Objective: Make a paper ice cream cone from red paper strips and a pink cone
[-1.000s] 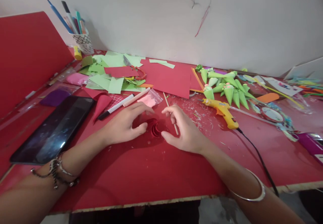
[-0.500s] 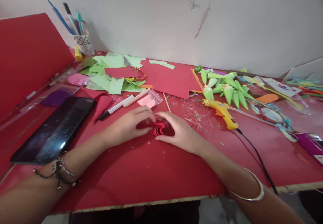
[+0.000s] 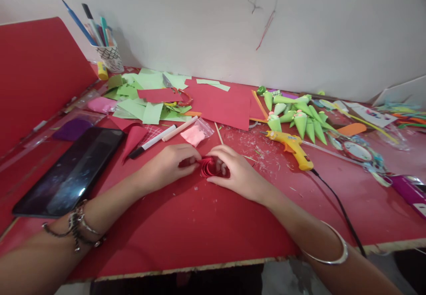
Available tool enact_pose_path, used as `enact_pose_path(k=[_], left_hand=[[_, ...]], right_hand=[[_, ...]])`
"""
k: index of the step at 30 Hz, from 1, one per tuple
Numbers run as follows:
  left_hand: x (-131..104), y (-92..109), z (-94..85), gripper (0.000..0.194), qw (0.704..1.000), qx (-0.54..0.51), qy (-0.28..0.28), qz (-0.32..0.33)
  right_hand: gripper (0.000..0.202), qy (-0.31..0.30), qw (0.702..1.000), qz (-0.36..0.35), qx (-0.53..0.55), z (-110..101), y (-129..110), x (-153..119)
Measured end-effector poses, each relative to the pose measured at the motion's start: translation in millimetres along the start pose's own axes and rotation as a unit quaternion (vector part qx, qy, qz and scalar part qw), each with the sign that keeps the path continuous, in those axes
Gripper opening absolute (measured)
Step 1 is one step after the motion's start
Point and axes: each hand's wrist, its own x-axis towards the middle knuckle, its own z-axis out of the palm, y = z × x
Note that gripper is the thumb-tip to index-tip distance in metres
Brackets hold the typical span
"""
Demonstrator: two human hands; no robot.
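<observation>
Between my hands, low over the red table [image 3: 186, 228], is a coiled strip of red paper [image 3: 207, 167] with several loose loops. My left hand [image 3: 173, 164] pinches its left side with thumb and fingertips. Around the right side curl the thumb and fingers of my right hand [image 3: 238, 173], holding the coil. Just beyond my hands lie a small plastic bag of pink clay-like stuff [image 3: 195, 136] and a thin wooden stick [image 3: 218, 133]. A red paper cone [image 3: 133, 139] and a white marker with a black cap [image 3: 153, 141] rest near my left wrist.
A dark phone or tablet [image 3: 71, 171] lies at left. To the right sit a yellow glue gun [image 3: 291, 147] with its black cord and a pile of green paper cones [image 3: 301, 117]. Green paper scraps [image 3: 153, 113], a red sheet [image 3: 221, 102] and a pen cup [image 3: 111, 57] stand farther back.
My left fingers have closed into a tighter pinch on the coil's left side. The right fingers have curled further in around it, and the loops look more upright and compact.
</observation>
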Motion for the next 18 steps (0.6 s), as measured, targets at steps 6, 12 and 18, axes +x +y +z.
enact_pose_path(k=[6,12,18], left_hand=[[1.9,3.9,-0.3,0.016,1.0,-0.001,0.002,-0.03],[0.1,1.6,-0.6,0.02,0.999,0.023,0.017,-0.032],[-1.5,3.0,-6.7,0.016,0.995,0.053,0.063,-0.054]], right_hand=[[0.023,0.048,0.998,0.03,-0.013,3.3,3.5,1.0],[0.011,0.06,0.997,0.007,-0.05,1.4,4.5,0.3],[0.006,0.057,0.997,0.001,-0.046,1.5,4.9,-0.2]])
